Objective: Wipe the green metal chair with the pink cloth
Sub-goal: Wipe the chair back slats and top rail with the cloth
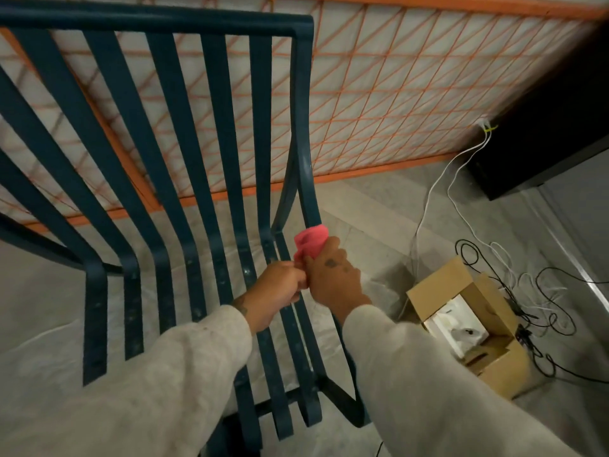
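The green metal chair [211, 166] fills the left and middle of the head view, its flat slats curving from the tall back down into the seat. The pink cloth [308, 240] is bunched around the chair's right side rail, where the back bends into the seat. My right hand [333, 275] is closed on the cloth from the right. My left hand [280, 291] sits just beside it, fingers curled and pinching the cloth's lower edge against the rail. Both forearms wear pale sleeves.
An orange-framed lattice panel [395, 103] leans against the wall behind the chair. On the floor to the right sit an open cardboard box [474, 328] and tangled black and white cables [527, 291]. A dark cabinet [543, 143] stands at the far right.
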`<move>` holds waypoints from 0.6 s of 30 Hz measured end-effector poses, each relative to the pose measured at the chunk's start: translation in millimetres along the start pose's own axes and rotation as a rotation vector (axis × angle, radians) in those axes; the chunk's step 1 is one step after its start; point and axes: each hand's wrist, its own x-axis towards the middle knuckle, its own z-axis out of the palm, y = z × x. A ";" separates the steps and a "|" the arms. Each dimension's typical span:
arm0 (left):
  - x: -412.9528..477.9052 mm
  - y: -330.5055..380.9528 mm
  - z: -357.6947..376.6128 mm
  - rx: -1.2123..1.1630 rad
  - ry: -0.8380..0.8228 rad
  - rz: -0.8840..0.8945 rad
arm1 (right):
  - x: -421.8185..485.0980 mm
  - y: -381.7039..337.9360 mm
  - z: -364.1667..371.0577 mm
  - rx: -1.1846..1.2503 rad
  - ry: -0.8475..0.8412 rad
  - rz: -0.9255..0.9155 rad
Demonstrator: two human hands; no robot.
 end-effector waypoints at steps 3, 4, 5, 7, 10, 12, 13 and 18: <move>-0.5 -4.5 -0.1 0.003 0.030 -0.004 | 4.7 0.2 1.9 -0.087 -0.084 0.010; 3.3 -3.8 -2.4 0.056 0.086 0.059 | 13.6 -1.7 -4.3 -0.043 -0.172 0.015; 6.1 -0.4 -3.5 0.144 0.154 0.132 | 21.3 -2.5 -12.8 0.024 -0.285 0.005; 8.9 11.9 -2.4 0.311 0.264 0.234 | 27.9 0.5 -29.7 0.198 -0.420 -0.039; 13.7 31.8 2.4 0.437 0.365 0.332 | 13.4 21.4 -33.9 0.460 -0.417 -0.088; 19.7 38.2 6.4 0.434 0.344 0.341 | -1.5 44.5 -29.1 0.661 -0.478 -0.053; 23.1 38.0 8.7 0.392 0.316 0.325 | -11.1 54.9 -29.3 0.701 -0.530 -0.014; 35.5 36.0 6.9 0.004 0.210 0.152 | -17.4 65.9 -17.3 0.486 -0.487 0.052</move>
